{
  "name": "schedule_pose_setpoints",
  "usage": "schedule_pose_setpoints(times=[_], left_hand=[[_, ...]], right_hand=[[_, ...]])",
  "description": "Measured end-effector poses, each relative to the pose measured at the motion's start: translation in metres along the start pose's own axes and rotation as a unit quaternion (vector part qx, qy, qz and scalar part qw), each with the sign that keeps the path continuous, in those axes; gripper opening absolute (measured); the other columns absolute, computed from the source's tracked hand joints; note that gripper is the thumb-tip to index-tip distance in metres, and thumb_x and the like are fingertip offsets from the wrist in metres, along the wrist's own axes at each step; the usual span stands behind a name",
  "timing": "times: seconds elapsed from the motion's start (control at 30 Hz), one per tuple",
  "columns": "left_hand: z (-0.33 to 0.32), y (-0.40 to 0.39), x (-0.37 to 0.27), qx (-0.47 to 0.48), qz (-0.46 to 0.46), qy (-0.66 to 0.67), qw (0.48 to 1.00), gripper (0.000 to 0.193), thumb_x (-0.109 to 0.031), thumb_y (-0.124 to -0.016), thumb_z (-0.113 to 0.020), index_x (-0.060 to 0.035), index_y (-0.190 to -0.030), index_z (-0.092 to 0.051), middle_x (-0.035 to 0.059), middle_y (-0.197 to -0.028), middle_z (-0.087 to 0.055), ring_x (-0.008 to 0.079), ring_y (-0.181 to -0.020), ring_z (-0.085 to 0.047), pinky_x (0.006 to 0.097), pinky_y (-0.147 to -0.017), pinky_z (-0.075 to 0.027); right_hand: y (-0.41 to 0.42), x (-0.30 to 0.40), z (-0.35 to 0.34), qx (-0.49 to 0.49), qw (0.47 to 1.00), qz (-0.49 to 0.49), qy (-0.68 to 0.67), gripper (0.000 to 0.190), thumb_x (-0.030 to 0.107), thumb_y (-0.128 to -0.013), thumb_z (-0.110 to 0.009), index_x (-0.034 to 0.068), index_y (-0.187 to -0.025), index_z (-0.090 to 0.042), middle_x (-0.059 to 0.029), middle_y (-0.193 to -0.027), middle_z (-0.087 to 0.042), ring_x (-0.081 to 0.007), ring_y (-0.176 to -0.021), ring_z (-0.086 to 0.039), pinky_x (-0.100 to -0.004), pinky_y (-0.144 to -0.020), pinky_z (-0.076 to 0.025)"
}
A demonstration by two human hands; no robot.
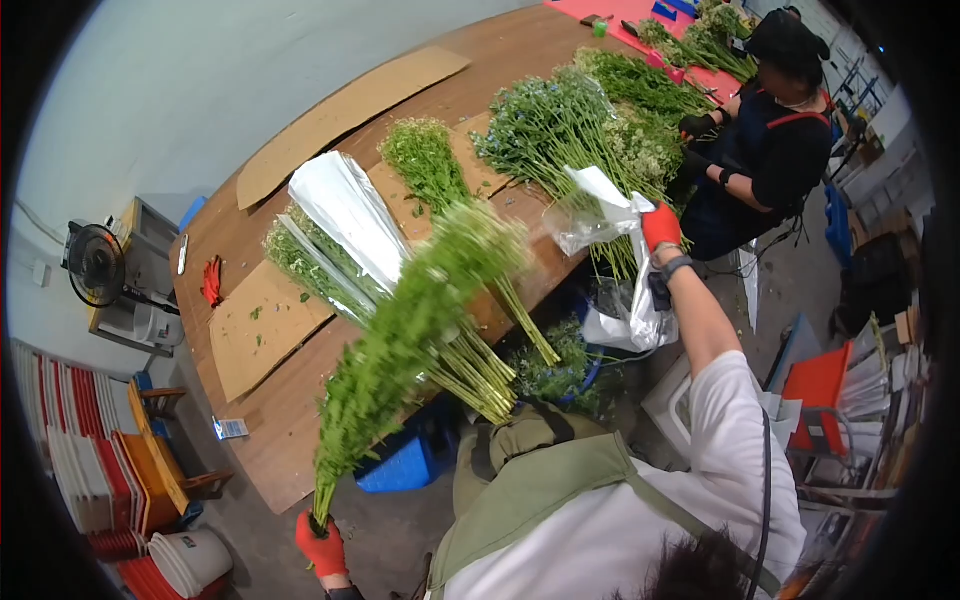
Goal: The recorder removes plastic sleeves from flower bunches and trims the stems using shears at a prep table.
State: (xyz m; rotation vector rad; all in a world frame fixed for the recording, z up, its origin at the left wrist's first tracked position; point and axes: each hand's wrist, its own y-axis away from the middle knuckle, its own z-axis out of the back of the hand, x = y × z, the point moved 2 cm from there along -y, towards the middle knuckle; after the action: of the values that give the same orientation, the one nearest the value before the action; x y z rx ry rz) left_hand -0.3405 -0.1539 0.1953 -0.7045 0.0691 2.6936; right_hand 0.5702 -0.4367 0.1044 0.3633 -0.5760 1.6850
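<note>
My left hand (324, 541), in a red glove, grips the stem ends of a leafy green flower bunch (409, 330). The bunch slants up over the table's near edge, its far end blurred. My right hand (661, 226), also red-gloved, holds a crumpled white and clear plastic wrapper (637, 281) beyond the edge. Between the hands lie a bunch in a white sleeve (349, 214) and a bunch in clear wrap (315, 251), their heads pointing away. Another loose green bunch (424, 157) rests on cardboard, partly hidden by the held one.
Blue-flowered stems (547, 124) are heaped on the wooden table (270, 442) to the right. A co-worker (780, 142) in black gloves stands beside them. A blue crate (405, 465) and a bucket of greenery (559, 364) sit below the edge. A fan (94, 262) stands left.
</note>
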Motion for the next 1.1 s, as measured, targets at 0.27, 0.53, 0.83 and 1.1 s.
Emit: schedule_pose_setpoints(times=[0.27, 0.53, 0.83, 1.1], left_hand=[[-0.186, -0.113, -0.136, 0.011, 0.063, 0.320, 0.945, 0.028, -0.014, -0.090, -0.078, 0.0006, -0.112, -0.069, 0.0043, -0.088, -0.069, 0.0155, -0.073, -0.063, 0.0334, -0.066, -0.051], [-0.374, -0.159, -0.307, 0.108, 0.095, 0.413, 0.899, 0.048, -0.023, -0.092, -0.078, 0.0053, -0.127, -0.062, 0.0241, -0.119, -0.071, 0.0337, -0.109, -0.068, 0.0439, -0.097, -0.052], [-0.360, -0.093, -0.280, 0.065, 0.060, 0.011, 0.996, 0.068, -0.043, -0.087, -0.085, 0.0013, -0.130, -0.056, 0.0244, -0.122, -0.062, 0.0451, -0.115, -0.064, 0.0522, -0.094, -0.054], [-0.386, -0.113, -0.295, 0.059, 0.048, -0.061, 0.995, 0.065, -0.039, -0.081, -0.091, -0.0008, -0.120, -0.057, 0.0232, -0.122, -0.060, 0.0440, -0.111, -0.065, 0.0509, -0.093, -0.055]], right_hand=[[0.107, 0.039, 0.018, 0.097, 0.991, 0.077, -0.043, 0.080, 0.065, -0.089, -0.074, -0.001, -0.134, -0.068, -0.0281, -0.119, -0.074, -0.0444, -0.111, -0.071, -0.0480, -0.096, -0.056], [0.161, 0.032, 0.030, 0.057, 0.987, 0.148, 0.037, 0.057, 0.027, -0.075, -0.087, 0.005, -0.124, -0.070, -0.0182, -0.126, -0.069, -0.0407, -0.109, -0.069, -0.0482, -0.090, -0.056], [0.184, 0.046, 0.084, 0.028, 0.973, 0.224, 0.043, 0.062, 0.002, -0.076, -0.076, 0.013, -0.136, -0.065, -0.0118, -0.138, -0.064, -0.0411, -0.106, -0.068, -0.0480, -0.086, -0.057], [0.225, 0.100, 0.052, 0.189, 0.844, 0.502, 0.014, 0.052, 0.009, -0.068, -0.077, 0.018, -0.119, -0.072, -0.0055, -0.096, -0.068, -0.0308, -0.087, -0.067, -0.0453, -0.074, -0.054]])
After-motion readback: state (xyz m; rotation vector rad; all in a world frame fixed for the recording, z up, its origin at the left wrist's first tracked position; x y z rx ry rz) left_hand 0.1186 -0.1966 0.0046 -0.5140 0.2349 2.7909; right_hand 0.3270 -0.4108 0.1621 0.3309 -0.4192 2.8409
